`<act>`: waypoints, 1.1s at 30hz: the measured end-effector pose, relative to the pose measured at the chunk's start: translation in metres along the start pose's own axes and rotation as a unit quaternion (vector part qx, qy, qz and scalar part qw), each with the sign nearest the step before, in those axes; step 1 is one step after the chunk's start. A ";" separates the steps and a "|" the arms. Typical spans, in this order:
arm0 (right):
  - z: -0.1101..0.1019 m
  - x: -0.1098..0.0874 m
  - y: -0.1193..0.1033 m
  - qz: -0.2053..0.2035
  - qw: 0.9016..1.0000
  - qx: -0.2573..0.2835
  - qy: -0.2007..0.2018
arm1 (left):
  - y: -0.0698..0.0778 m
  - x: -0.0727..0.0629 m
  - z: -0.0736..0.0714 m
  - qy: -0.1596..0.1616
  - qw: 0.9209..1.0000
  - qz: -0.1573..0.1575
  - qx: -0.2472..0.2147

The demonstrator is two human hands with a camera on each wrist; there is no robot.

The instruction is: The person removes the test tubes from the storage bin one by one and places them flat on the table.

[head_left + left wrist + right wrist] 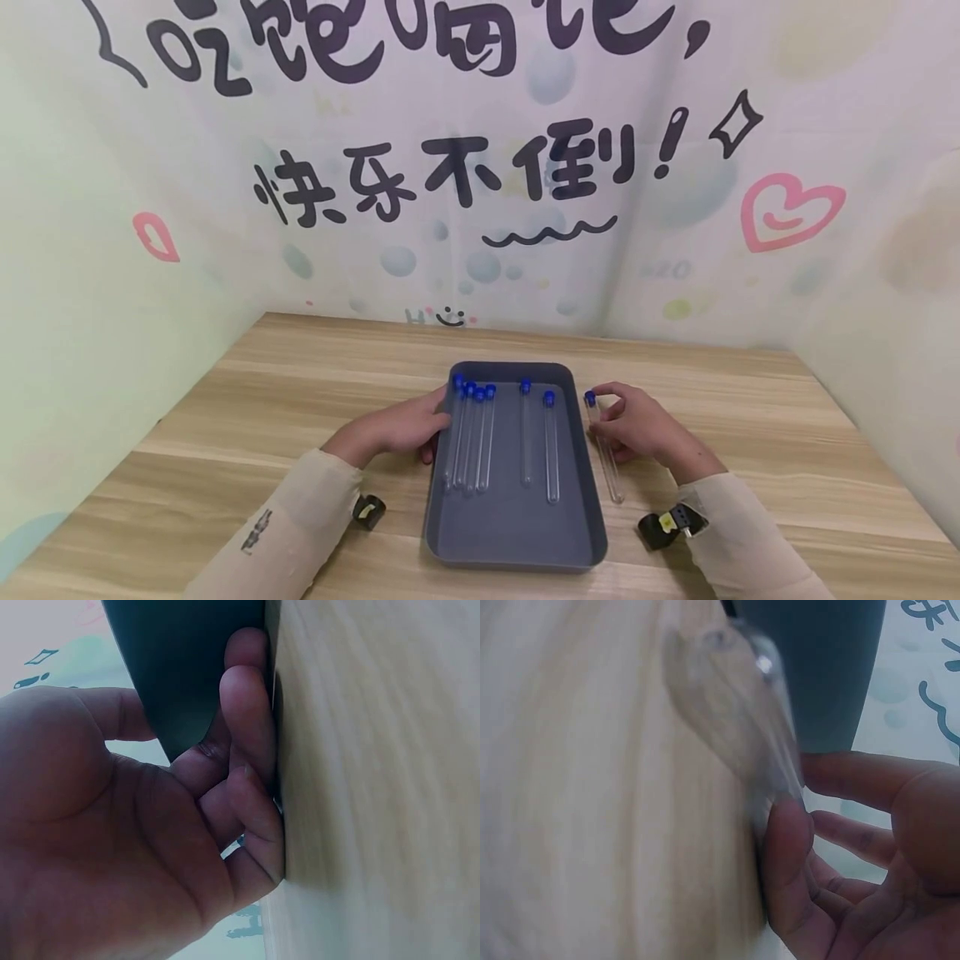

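A grey rectangular tray [517,533] lies on the table. Inside it, several clear test tubes [470,450] with blue caps lie bunched along the left wall, and two more test tubes [552,454] lie apart in the right half. My left hand [412,427] grips the tray's left wall, its thumb at the rim and fingers curled low against the outside, as the left wrist view shows. Just outside the right wall, my right hand [633,423] pinches another blue-capped test tube [609,471], tilted with its rounded end towards me. That tube looks blurred in the right wrist view.
The wooden table [300,367] extends around the tray. A printed cloth backdrop [450,250] hangs along its back edge, with pale side walls left and right. Black wrist cameras [660,529] sit at both sleeves.
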State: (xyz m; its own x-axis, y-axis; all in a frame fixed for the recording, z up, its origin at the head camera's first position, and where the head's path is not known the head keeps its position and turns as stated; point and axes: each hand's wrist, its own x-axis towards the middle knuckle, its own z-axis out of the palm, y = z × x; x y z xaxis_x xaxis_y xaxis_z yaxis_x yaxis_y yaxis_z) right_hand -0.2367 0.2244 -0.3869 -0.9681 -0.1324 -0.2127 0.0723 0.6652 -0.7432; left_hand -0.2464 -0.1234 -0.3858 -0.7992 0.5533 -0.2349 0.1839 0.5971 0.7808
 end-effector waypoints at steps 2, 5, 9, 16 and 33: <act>0.001 0.000 0.000 0.000 1.000 0.001 0.001 | -0.001 0.000 0.000 0.000 1.000 0.000 -0.001; 0.001 0.000 0.000 -0.007 1.000 -0.013 0.008 | -0.001 0.000 0.000 0.001 1.000 0.002 -0.003; -0.001 -0.001 -0.003 -0.030 0.997 -0.051 0.045 | -0.001 0.000 0.000 0.000 1.000 0.003 -0.003; -0.002 -0.006 -0.017 -0.088 0.990 -0.037 0.099 | 0.000 -0.001 0.000 0.001 1.000 0.004 -0.002; 0.018 -0.028 -0.069 -0.118 0.991 0.017 0.067 | -0.003 -0.002 -0.001 -0.002 1.000 0.013 0.002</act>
State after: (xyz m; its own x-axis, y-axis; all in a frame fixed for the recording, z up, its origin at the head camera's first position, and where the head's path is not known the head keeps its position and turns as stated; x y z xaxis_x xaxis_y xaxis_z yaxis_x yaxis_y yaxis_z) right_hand -0.2100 0.1689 -0.3412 -0.9822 -0.1801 0.0541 -0.1535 0.6016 -0.7839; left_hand -0.2464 -0.1264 -0.3867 -0.7920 0.5708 -0.2166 0.2065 0.5843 0.7849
